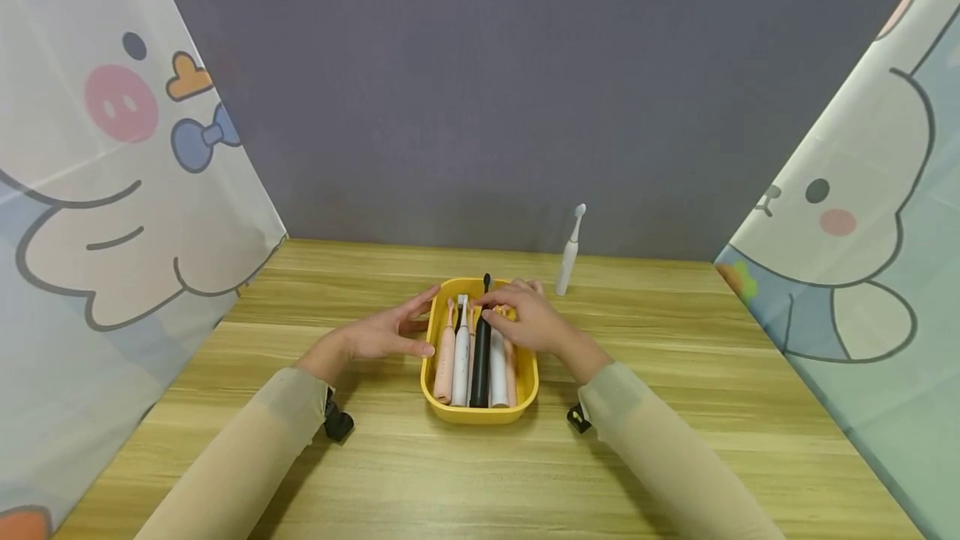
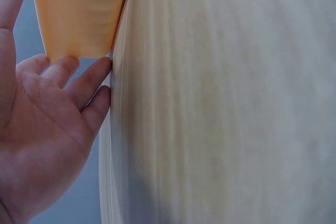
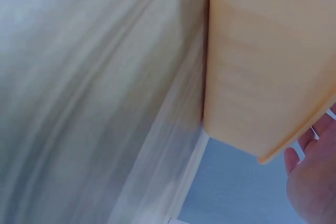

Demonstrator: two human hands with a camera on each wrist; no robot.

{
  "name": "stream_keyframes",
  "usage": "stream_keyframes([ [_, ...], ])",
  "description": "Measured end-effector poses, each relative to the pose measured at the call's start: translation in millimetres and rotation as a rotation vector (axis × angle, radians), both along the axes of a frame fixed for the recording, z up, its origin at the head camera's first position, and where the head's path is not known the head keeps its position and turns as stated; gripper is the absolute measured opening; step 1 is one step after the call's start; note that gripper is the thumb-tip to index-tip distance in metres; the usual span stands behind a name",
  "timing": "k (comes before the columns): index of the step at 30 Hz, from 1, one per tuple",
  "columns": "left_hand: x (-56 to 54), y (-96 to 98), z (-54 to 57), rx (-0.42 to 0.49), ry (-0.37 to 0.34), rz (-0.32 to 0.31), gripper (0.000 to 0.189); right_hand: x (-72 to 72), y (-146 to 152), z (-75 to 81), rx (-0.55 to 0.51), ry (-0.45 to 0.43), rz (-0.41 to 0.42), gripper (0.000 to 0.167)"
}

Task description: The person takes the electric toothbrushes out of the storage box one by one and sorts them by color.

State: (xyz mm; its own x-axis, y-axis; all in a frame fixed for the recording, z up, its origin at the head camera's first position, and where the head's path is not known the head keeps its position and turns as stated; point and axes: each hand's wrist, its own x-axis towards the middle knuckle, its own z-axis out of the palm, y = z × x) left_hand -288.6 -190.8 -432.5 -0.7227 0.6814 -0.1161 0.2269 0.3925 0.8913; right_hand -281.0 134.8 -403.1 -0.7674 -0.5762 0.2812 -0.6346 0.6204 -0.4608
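A yellow bin stands on the table, holding several electric toothbrushes side by side. My left hand rests at its left wall, thumb and fingers spread; in the left wrist view fingertips meet the bin's end. My right hand reaches over the right rim, thumb and index finger pinching the black electric toothbrush around its neck. Left of it lie a white toothbrush and a pink one; another white handle is on its right. In the right wrist view the rim partly hides my right fingers.
A white electric toothbrush stands upright on the wooden table behind the bin, to the right. A grey panel closes off the back. Cartoon-printed cloths hang along both sides.
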Motion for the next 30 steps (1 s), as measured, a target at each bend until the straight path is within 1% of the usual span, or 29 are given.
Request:
stream_keyframes([
  [4, 0.3, 0.0, 1.1, 0.002, 0.004, -0.004, 0.119, 4.0, 2.5, 0.8, -0.072, 0.005, 0.017, 0.037],
  [9, 0.5, 0.2, 1.7, 0.006, 0.002, -0.007, 0.12, 8.5, 4.4, 2.5, -0.164, -0.013, 0.036, 0.035],
  [17, 0.6, 0.2, 2.7, 0.007, -0.001, -0.011, 0.12, 15.6, 4.8, 4.6, -0.321, -0.134, 0.048, 0.032],
  [22, 1.1, 1.1, 3.8, 0.008, -0.001, -0.016, 0.119, 21.7, 3.6, 7.5, -0.391, -0.192, 0.053, 0.031],
  [30, 1.0, 1.0, 3.3, 0.018, 0.004, -0.023, 0.118, 27.8, 0.6, 8.6, -0.517, -0.267, 0.117, 0.034],
])
